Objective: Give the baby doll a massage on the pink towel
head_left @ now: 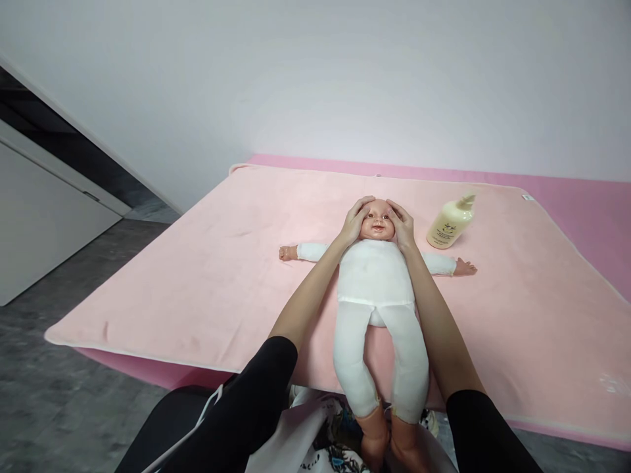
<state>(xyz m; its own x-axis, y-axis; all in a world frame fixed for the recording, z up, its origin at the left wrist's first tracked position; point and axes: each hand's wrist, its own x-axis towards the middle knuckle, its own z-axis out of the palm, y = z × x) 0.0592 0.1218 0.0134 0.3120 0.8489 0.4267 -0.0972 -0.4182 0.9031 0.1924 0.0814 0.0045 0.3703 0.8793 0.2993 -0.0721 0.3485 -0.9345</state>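
A baby doll [376, 269] lies on its back on a pink blanket [211, 263], its arms stretched out sideways. Its body is white cloth, while the head, hands and feet are skin-toned plastic. My left hand [355, 217] cups the left side of the doll's head, with the thumb near its brow. On the other side, my right hand [401, 223] curves around the head in the same way, its thumb beside the eye. Parts of my fingers are hidden behind the head. The doll's feet [374, 437] hang past the near table edge, over my lap.
A pale yellow pump bottle [446, 225] stands right of the doll's head, close to my right hand. Pink table covering [572, 210] shows beyond the blanket. A white wall [345, 79] rises behind the table. Grey floor [59, 394] lies to the left.
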